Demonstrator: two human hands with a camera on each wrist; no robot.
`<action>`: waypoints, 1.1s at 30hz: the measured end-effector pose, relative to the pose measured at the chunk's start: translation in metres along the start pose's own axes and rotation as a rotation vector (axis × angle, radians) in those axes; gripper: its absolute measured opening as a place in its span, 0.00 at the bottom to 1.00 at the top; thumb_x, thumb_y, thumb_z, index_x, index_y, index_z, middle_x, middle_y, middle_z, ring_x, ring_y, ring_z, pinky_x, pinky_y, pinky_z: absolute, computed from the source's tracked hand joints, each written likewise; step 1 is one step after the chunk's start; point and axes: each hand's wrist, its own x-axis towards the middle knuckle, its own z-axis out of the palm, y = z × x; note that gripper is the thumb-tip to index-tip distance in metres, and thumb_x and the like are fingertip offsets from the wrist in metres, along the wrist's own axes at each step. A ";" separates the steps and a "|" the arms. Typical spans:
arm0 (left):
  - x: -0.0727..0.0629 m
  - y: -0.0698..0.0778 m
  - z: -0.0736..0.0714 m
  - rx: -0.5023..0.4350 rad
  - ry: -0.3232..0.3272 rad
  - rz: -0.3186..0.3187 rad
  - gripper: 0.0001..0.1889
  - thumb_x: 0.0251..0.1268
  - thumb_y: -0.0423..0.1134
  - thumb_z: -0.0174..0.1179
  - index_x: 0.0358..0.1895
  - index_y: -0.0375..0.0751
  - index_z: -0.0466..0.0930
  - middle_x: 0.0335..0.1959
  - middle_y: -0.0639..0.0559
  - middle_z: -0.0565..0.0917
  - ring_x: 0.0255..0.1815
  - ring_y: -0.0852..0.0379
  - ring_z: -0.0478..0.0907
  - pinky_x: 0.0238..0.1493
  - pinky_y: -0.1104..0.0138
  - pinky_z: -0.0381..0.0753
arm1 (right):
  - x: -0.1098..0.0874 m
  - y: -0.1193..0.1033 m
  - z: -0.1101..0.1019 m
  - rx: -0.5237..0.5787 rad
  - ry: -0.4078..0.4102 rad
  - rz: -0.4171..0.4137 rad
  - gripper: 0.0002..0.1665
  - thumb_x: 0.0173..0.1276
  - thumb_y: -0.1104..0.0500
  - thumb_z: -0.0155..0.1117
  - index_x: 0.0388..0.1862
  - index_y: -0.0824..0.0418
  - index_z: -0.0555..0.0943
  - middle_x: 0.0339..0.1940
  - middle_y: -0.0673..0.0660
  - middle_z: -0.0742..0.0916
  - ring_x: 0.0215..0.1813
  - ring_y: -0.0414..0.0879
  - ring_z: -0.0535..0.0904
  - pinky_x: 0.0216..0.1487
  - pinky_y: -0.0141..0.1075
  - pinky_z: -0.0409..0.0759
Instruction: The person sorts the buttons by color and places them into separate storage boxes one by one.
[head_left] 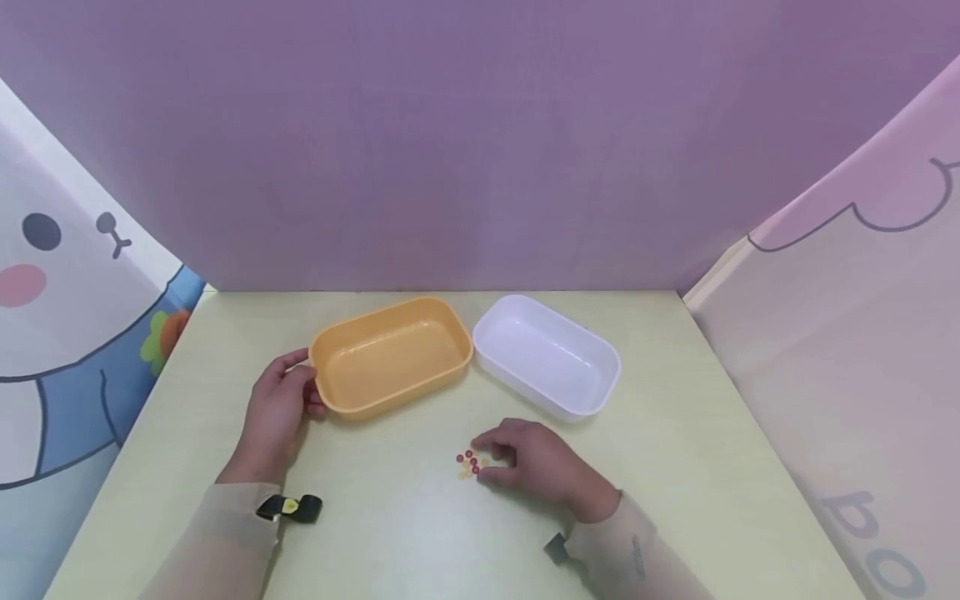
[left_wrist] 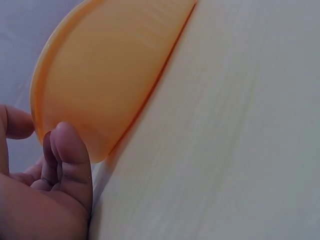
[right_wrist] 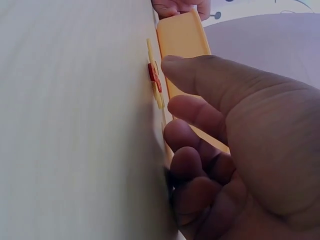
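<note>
1. Since it carries everything, the pale tabletop (head_left: 405,525) goes first.
2. Orange tray (head_left: 386,362), far left of centre: looks like light, stiff plastic, maybe slick; I'd grab the rim.
3. White tray (head_left: 547,354), far right, just beside it: probably handles the same.
4. Left hand (head_left: 277,406): fingers curled, lightly gripping the orange tray's left end.
5. Right hand (head_left: 538,460): thumb and index apart, other fingers curled, nothing held that I can see.
6. Red pieces (head_left: 473,462) and yellow pieces (head_left: 464,475), clustered near centre by its fingertips: likely featherweight, firm, fiddly; pinch the edges.
</note>
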 end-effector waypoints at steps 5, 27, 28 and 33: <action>0.000 -0.001 0.000 -0.007 -0.011 0.017 0.27 0.88 0.41 0.52 0.84 0.46 0.67 0.43 0.50 0.84 0.34 0.58 0.82 0.33 0.67 0.90 | 0.002 0.003 0.000 -0.005 0.002 -0.037 0.21 0.70 0.52 0.86 0.61 0.47 0.93 0.38 0.46 0.85 0.39 0.33 0.76 0.43 0.27 0.82; 0.000 0.000 0.000 0.035 -0.020 0.016 0.27 0.90 0.43 0.51 0.84 0.46 0.67 0.46 0.50 0.84 0.36 0.59 0.82 0.35 0.67 0.91 | 0.006 0.009 0.001 -0.002 0.030 0.009 0.10 0.76 0.58 0.78 0.51 0.44 0.95 0.38 0.35 0.87 0.41 0.30 0.80 0.47 0.29 0.85; 0.000 0.000 0.000 0.037 -0.019 0.018 0.27 0.89 0.43 0.51 0.84 0.46 0.67 0.45 0.50 0.84 0.36 0.59 0.82 0.35 0.67 0.90 | 0.005 0.009 0.000 -0.003 0.032 0.010 0.09 0.76 0.58 0.78 0.50 0.44 0.95 0.38 0.36 0.87 0.41 0.30 0.80 0.47 0.28 0.85; -0.001 0.000 0.001 0.031 -0.020 0.018 0.27 0.89 0.42 0.51 0.84 0.46 0.67 0.44 0.52 0.83 0.35 0.59 0.82 0.35 0.67 0.90 | 0.004 0.011 -0.003 0.010 0.036 0.000 0.06 0.76 0.55 0.79 0.48 0.44 0.95 0.39 0.35 0.89 0.41 0.30 0.82 0.46 0.28 0.86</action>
